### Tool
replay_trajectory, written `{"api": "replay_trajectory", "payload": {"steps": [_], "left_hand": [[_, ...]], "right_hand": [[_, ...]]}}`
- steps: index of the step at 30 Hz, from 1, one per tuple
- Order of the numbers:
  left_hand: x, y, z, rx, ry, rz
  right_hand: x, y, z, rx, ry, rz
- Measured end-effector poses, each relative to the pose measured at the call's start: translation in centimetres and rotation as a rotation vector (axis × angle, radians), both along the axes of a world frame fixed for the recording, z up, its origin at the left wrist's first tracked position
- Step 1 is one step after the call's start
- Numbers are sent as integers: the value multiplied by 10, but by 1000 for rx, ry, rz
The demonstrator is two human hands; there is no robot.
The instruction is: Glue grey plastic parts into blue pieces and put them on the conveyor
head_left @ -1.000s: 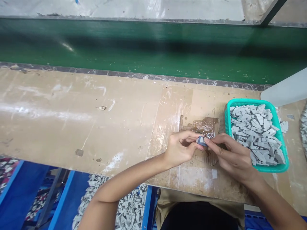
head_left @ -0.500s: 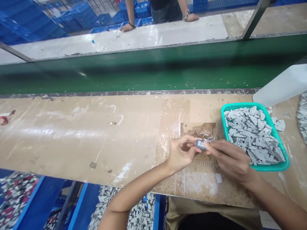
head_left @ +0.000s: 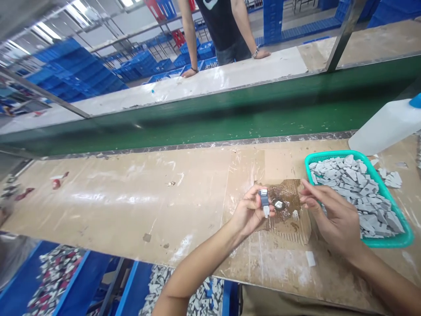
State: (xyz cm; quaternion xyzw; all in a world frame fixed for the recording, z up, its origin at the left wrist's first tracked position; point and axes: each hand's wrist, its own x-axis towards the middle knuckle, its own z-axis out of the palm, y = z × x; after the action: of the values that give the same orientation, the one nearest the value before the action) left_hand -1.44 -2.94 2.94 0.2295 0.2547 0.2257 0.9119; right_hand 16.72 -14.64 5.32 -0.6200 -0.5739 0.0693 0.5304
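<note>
The left hand [head_left: 250, 213] pinches one small blue-grey part [head_left: 263, 198] between thumb and fingertips, upright, above a brown glue patch [head_left: 285, 202] near the desk's [head_left: 131, 206] front edge. The right hand [head_left: 335, 217] is loosely open and empty, its fingers over the near-left corner of one teal basket [head_left: 388, 239] (heaped with grey pieces, too many to count). One white bottle [head_left: 381, 129] lies behind the basket.

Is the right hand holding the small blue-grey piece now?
No, the left hand pinches the blue-grey piece, while the right hand is apart from it, fingers empty.
</note>
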Motion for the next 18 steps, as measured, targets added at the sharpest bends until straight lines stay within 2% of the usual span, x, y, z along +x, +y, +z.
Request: {"api": "replay_trajectory", "payload": {"steps": [4,7,10,12,14,18], "left_hand": [[-3,3,0,-63,32,-13],[-2,4,1,-2,80,-43],[2,17,2,202,224,-22],[10,40,2,438,376,49],[22,76,0,718,551,133],[62,160,-7,1139,883,309]], "right_hand": [[-1,-2,-3,-71,93,-66],[2,1,-3,-151,354,-140],[13,5,1,-152,712,-210],[25,7,6,-88,814,-256],[39,6,9,-59,686,-332],[60,5,1,-167,-25,-470]]}}
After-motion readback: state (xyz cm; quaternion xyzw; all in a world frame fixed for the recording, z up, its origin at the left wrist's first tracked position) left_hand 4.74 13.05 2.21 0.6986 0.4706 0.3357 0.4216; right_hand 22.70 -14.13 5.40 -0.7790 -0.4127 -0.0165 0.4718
